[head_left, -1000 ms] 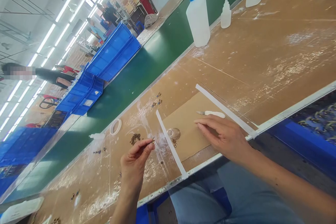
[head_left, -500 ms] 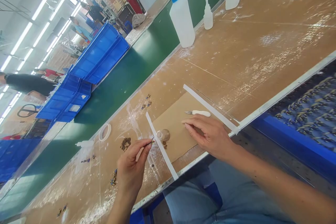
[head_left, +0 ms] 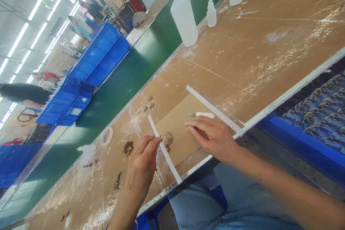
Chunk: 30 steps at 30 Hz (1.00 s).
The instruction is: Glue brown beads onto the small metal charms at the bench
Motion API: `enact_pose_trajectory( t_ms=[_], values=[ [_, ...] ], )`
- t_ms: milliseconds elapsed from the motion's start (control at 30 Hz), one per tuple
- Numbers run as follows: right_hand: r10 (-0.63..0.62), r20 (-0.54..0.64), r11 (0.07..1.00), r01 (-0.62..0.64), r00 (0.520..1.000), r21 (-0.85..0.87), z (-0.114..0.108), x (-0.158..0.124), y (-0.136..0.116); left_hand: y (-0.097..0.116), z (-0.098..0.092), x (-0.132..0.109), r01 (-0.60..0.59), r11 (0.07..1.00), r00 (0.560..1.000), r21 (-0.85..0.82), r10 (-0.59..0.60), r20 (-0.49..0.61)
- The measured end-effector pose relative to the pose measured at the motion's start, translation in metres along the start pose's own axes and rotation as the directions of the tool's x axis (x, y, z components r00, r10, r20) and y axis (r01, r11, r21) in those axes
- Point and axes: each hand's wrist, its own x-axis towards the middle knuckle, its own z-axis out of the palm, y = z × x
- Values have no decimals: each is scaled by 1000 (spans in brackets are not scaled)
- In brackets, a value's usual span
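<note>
My left hand (head_left: 144, 160) is closed in a pinch on a tiny dark piece (head_left: 161, 137), mostly hidden by the fingertips. Those fingertips are at the rim of a small clear round cup (head_left: 169, 138), beside a white tape strip (head_left: 166, 156). My right hand (head_left: 212, 137) hovers over a cardboard sheet (head_left: 178, 122), its thumb and index tips close together; anything between them is too small to make out. Just beyond its knuckles lies a white-handled knife (head_left: 205, 115). A few brown bits (head_left: 168, 148) lie by the cup.
A pile of brown bits (head_left: 128, 148), a tape roll (head_left: 107, 136) and small blue-and-gold pieces (head_left: 116, 181) lie leftward. A blue-capped bottle (head_left: 185, 19) and dropper bottles (head_left: 211, 12) stand farther back. Blue crates (head_left: 99, 55) sit across the green belt (head_left: 145, 57). Other people work beyond.
My left hand has moved right and turned over, bringing its pinched piece from left of the tape strip to the cup's rim. My right hand keeps nearly the same pose.
</note>
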Motion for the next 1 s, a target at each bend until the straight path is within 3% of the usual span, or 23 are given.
enact_pose_trajectory(
  t_ms=[367,500,633,733,833,933,1000],
  values=[
    [2,-2,1000,-2,1000,-11,-1,1,0,-5,2,-2,-68,995,995,72,63,78],
    [7,-5,1000,-7,1000,-8,-1,1,0,-3,-5,-3,-84,991,996,106,80,44],
    [13,-3,1000,-13,1000,1,-1,0,1,8,-21,-17,79,989,995,129,-70,-76],
    [27,-1,1000,-27,1000,15,-1,-1,0,14,-26,-45,322,945,944,55,-316,-98],
    [12,-7,1000,-12,1000,9,-2,-2,0,13,-18,-80,533,845,842,-45,-535,-76],
    [-13,-5,1000,13,1000,-28,-2,-3,0,8,-3,-107,643,749,755,-156,-655,-31],
    [-22,-2,999,21,1000,-42,-1,-4,0,5,6,-116,661,718,737,-216,-676,9]
  ],
)
